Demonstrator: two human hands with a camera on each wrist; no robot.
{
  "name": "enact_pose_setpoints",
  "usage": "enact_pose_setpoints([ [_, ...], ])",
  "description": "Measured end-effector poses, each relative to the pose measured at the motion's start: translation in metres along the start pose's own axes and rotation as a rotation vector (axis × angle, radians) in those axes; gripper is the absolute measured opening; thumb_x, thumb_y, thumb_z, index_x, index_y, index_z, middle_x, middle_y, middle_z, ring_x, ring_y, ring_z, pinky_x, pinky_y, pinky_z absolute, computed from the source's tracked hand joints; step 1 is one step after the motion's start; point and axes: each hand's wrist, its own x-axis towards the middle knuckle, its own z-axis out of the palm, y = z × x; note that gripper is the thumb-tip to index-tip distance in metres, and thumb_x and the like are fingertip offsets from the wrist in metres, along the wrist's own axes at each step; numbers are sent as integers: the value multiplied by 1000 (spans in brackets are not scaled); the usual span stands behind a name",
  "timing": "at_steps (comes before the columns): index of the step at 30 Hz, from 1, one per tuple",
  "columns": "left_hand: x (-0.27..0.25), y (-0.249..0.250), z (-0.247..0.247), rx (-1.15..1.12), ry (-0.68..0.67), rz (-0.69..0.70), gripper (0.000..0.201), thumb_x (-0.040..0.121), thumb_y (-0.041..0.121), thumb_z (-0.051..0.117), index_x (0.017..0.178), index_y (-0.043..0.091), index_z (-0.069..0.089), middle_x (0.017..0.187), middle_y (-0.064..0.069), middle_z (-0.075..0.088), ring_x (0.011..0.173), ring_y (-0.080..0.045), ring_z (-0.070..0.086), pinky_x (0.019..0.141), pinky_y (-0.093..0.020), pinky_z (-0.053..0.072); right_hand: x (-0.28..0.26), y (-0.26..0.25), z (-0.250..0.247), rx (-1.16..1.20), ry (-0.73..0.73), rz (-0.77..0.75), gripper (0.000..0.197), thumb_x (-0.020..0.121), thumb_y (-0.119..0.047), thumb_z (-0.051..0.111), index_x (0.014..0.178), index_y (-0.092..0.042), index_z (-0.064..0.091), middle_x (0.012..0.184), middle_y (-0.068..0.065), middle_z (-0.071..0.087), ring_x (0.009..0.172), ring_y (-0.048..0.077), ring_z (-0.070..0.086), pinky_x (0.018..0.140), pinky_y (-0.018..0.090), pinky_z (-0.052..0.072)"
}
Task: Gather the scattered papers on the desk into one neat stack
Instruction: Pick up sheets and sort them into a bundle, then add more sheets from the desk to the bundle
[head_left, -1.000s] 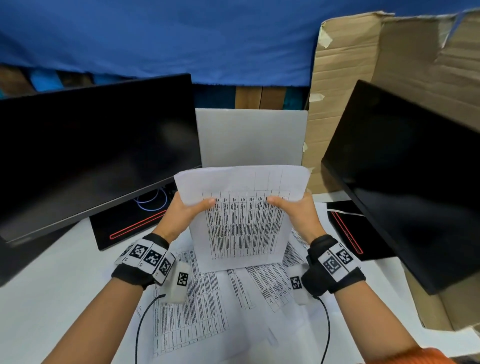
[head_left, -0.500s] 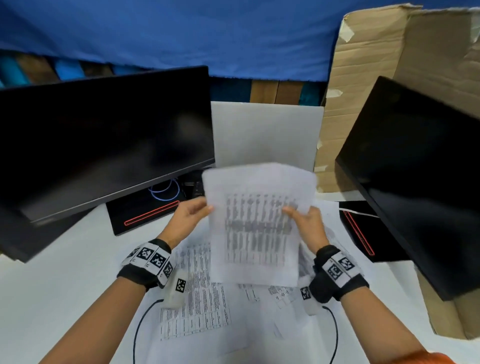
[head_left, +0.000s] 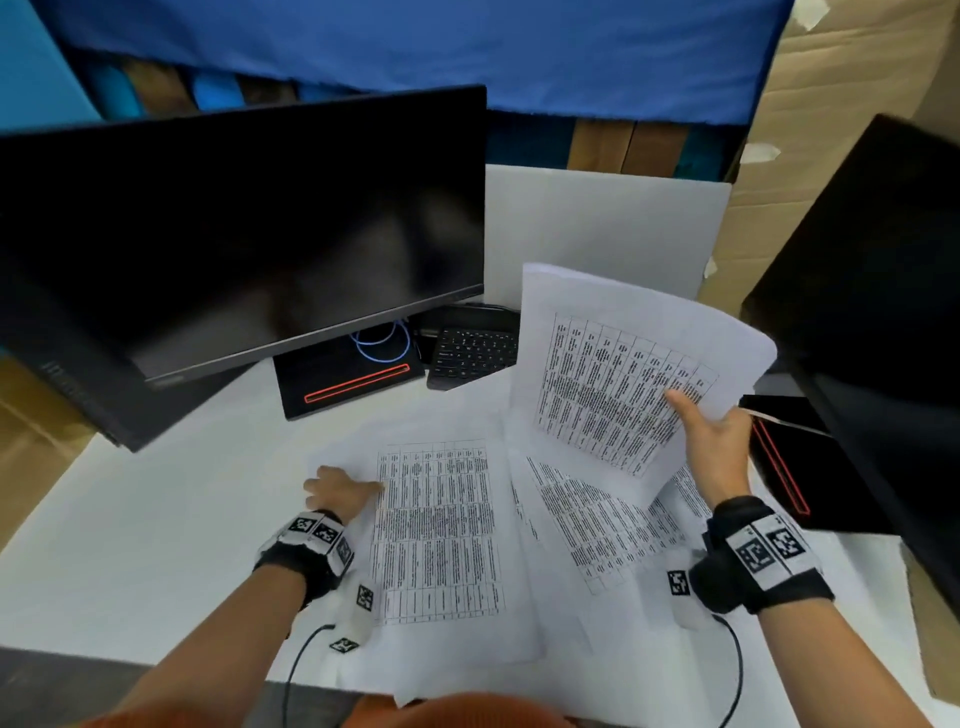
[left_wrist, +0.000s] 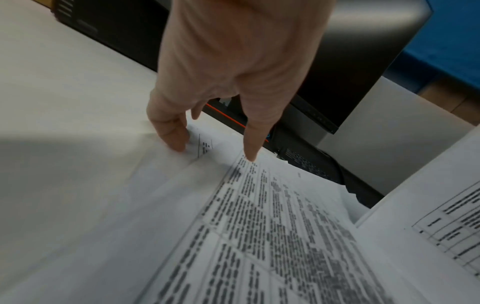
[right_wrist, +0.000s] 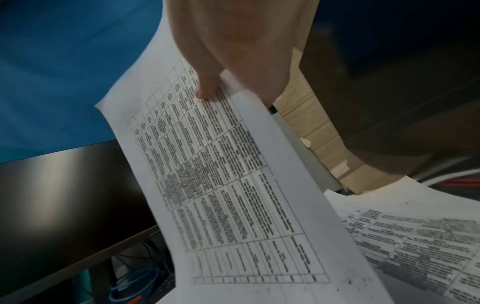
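Observation:
My right hand holds a stack of printed sheets off the desk at the right, tilted, with the thumb on top and the fingers hidden behind. The right wrist view shows that thumb pressing on the held stack. More printed sheets lie spread on the white desk: one in the middle and others overlapping to its right. My left hand rests at the middle sheet's left edge. In the left wrist view its thumb and fingertips touch the desk sheets without gripping them.
A dark monitor stands at the left, over a black base with a red stripe. A second monitor and its base crowd the right. A black keyboard leans behind the papers. White board and cardboard stand at the back.
Both hands held the stack upright before. The left hand has let go and dropped to the sheets on the desk. The right hand has carried the stack right and tilted it.

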Motion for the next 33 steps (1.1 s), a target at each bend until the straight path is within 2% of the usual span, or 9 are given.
enact_pose_setpoints([
  [7,-8,5,9,250,44,-115,98,61,52,75,125,-5,27,131,-21,35,124,-33,33,104,-38,30,1,-2,1,-8,1,0,28,86,-7,59,114,-2,59,87,-13,60,68,-20,61,59,-1,46],
  [10,-7,8,14,265,31,-115,102,66,47,74,133,-8,19,138,-21,30,129,-34,30,106,-39,30,1,-2,1,6,14,9,30,86,-6,59,116,-1,58,87,-13,60,68,-19,61,60,0,47],
  [15,-2,11,14,270,-21,-73,77,66,41,75,121,0,41,128,-18,44,122,-32,42,103,-41,37,1,-3,5,26,16,6,30,86,-4,58,116,-1,57,86,-14,59,68,-20,60,59,-1,46],
  [19,-9,10,14,186,15,-85,46,71,27,72,106,3,53,130,-21,33,117,-39,37,101,-45,34,2,-1,5,16,14,14,31,86,-5,59,117,0,58,88,-15,59,71,-19,61,63,0,47],
  [22,-5,8,18,29,-59,128,43,74,9,65,113,3,50,127,-23,46,103,-35,50,95,-43,42,2,-1,3,17,15,17,30,87,-5,58,116,-2,58,89,-14,60,71,-19,61,62,0,48],
  [25,-2,5,13,-340,-83,322,58,69,1,71,121,2,46,122,-22,58,110,-37,55,96,-46,46,0,-3,2,3,26,7,30,87,-6,58,117,-3,58,90,-14,61,72,-19,61,63,0,48],
  [28,3,0,8,-601,-110,232,88,64,17,80,136,5,30,138,-21,45,125,-37,46,104,-47,39,1,-4,-2,-19,46,11,30,87,-7,58,117,-5,58,87,-17,64,75,-17,63,66,2,49],
  [30,5,-10,14,-488,-199,129,111,48,33,88,135,1,28,137,-24,44,123,-41,46,100,-49,43,0,-2,-4,-25,46,16,30,87,-7,58,117,-8,59,77,-20,71,78,-14,64,67,4,51],
  [33,10,-22,21,-536,-245,156,75,56,11,84,121,-4,49,123,-24,59,111,-38,57,97,-47,46,0,-3,-4,-24,54,11,30,87,-8,58,117,-7,59,83,-18,68,78,-14,64,69,4,51],
])
